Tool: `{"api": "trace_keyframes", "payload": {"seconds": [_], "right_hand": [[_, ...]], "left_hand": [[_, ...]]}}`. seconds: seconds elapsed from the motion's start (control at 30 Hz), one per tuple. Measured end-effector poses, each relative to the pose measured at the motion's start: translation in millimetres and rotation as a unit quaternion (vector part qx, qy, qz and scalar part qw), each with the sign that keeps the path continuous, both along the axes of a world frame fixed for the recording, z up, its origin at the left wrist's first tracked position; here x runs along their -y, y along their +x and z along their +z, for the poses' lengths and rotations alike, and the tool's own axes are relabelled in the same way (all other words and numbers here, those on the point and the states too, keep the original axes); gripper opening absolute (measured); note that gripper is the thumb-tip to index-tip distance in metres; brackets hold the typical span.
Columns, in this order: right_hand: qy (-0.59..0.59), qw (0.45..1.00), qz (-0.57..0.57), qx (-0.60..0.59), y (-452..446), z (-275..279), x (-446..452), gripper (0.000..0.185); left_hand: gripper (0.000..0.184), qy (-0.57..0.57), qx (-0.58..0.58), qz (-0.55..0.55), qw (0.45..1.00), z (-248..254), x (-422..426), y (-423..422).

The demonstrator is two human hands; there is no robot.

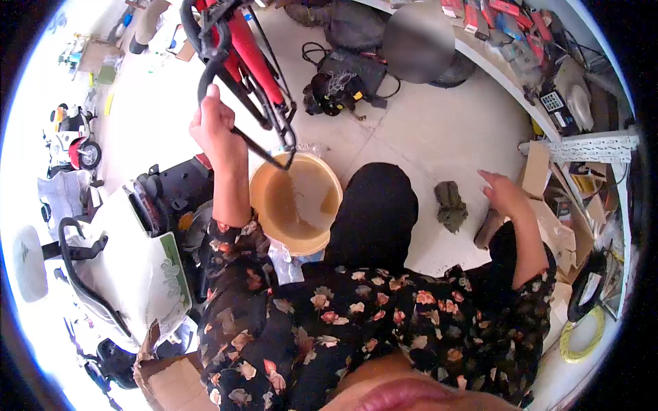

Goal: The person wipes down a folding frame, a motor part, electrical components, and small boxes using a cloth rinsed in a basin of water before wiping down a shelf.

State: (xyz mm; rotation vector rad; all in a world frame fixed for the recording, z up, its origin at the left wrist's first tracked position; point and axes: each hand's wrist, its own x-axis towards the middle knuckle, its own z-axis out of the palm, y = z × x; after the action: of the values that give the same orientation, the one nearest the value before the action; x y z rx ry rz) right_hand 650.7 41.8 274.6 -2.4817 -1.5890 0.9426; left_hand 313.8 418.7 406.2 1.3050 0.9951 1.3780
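My left hand [219, 130] is wrapped round a black bar of a red-and-black metal frame [247, 51], which rises toward the top of the view. The frame's lower black loop reaches over the edge of a yellowish basin [301, 245] holding murky brown water. My right hand [507, 196] hangs above my right foot, holding nothing, with a finger stretched out. A crumpled dark green cloth [450, 207] lies on the floor, to the left of that hand and apart from it.
Black bags [353, 68] lie on the floor ahead. A loaded shelf [507, 68] curves along the right, above cardboard boxes [558, 226]. At left stand a white scooter [123, 274] and, farther off, a red-and-white one [72, 144]. An open carton [175, 383] sits at lower left.
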Motion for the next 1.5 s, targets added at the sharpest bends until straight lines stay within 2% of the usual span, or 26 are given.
{"api": "trace_keyframes", "payload": {"seconds": [0.07, 0.13, 0.17, 0.27, 0.47, 0.53, 0.6, 0.67, 0.7, 0.77, 0.8, 0.9, 0.93, 0.97, 1.0, 1.03, 1.1, 1.17, 1.2, 1.43, 1.47, 1.5], "right_hand": [[0.045, 0.999, 0.009, -0.01, 3.7, -6.7, -1.8, 0.043], [0.04, 0.999, 0.004, -0.027, 1.6, -1.2, -7.4, 0.043], [0.041, 0.999, -0.002, -0.033, -0.1, 3.9, -13.0, 0.044], [0.073, 0.996, -0.003, -0.041, -1.0, 3.8, -18.7, 0.041], [0.227, 0.966, -0.002, -0.126, -11.9, 3.2, -61.3, 0.034], [0.273, 0.944, -0.024, -0.182, -34.6, 37.1, -96.6, 0.036], [0.288, 0.944, 0.058, -0.153, -58.1, 72.2, -136.1, 0.037], [0.286, 0.928, 0.052, -0.234, -87.6, 96.9, -174.6, 0.039], [0.305, 0.892, 0.042, -0.33, -102.2, 102.9, -192.2, 0.041], [0.326, 0.851, 0.041, -0.41, -134.6, 134.5, -214.4, 0.049], [0.332, 0.839, 0.045, -0.428, -150.6, 146.9, -220.9, 0.054], [0.349, 0.825, 0.095, -0.435, -191.9, 150.4, -236.1, 0.055], [0.355, 0.819, 0.067, -0.446, -206.0, 143.5, -235.7, 0.059], [0.362, 0.811, 0.036, -0.458, -222.3, 141.5, -232.3, 0.064], [0.32, 0.881, 0.005, -0.348, -242.2, 158.7, -224.4, 0.08], [0.344, 0.879, -0.028, -0.33, -256.1, 159.0, -222.0, 0.089], [0.383, 0.867, -0.071, -0.31, -268.4, 149.1, -216.7, 0.085], [0.44, 0.86, -0.068, -0.25, -275.5, 126.9, -217.4, 0.085], [0.355, 0.883, -0.048, -0.303, -262.3, 142.0, -208.7, 0.086], [0.336, 0.867, -0.063, -0.363, -260.9, 138.4, -194.8, 0.086], [0.357, 0.848, -0.079, -0.384, -264.3, 133.5, -197.4, 0.085], [0.411, 0.839, -0.075, -0.349, -270.2, 125.2, -199.3, 0.083]], "left_hand": [[0.035, -0.013, 0.05, -0.012, 0.999, 10.9, 9.7, 13.1], [0.032, -0.009, 0.063, -0.016, 0.998, 6.1, 11.7, 16.3], [0.041, -0.028, 0.081, -0.02, 0.996, 8.7, 15.7, 16.9], [0.042, -0.025, 0.059, -0.049, 0.997, -3.1, 21.0, 5.0], [0.039, -0.038, 0.043, -0.022, 0.998, -8.2, 49.3, -14.0], [0.038, -0.023, 0.039, -0.011, 0.999, -13.9, 62.5, -14.6], [0.038, -0.031, 0.049, -0.012, 0.998, -8.2, 76.0, -7.1], [0.038, -0.046, 0.062, 0.001, 0.997, -5.1, 87.6, 4.9], [0.038, -0.065, 0.066, -0.003, 0.996, -7.9, 90.7, 10.3], [0.038, -0.02, 0.05, -0.001, 0.999, -10.6, 102.4, 16.2], [0.039, -0.034, 0.052, -0.009, 0.998, -9.6, 108.2, 16.1], [0.032, -0.026, 0.053, -0.032, 0.998, -23.9, 114.4, 9.9], [0.022, -0.022, 0.014, 0.004, 1.0, -27.1, 118.5, 5.1], [0.022, -0.011, -0.01, 0.033, 0.999, -34.8, 122.4, 0.8], [0.021, 0.008, -0.028, 0.053, 0.998, -42.4, 126.9, -2.6], [0.021, 0.036, -0.038, 0.073, 0.996, -51.3, 131.2, -4.7], [0.02, 0.077, -0.058, 0.078, 0.992, -65.2, 141.3, -10.8], [0.019, 0.099, -0.067, 0.066, 0.991, -73.9, 145.2, -9.8], [0.018, 0.112, -0.078, 0.065, 0.989, -76.2, 148.8, -10.8], [0.018, 0.191, -0.133, 0.0, 0.973, -79.9, 159.1, -31.9], [0.018, 0.184, -0.152, -0.037, 0.97, -71.9, 158.4, -36.7], [0.019, 0.162, -0.18, -0.083, 0.967, -63.9, 157.1, -42.9]]}}
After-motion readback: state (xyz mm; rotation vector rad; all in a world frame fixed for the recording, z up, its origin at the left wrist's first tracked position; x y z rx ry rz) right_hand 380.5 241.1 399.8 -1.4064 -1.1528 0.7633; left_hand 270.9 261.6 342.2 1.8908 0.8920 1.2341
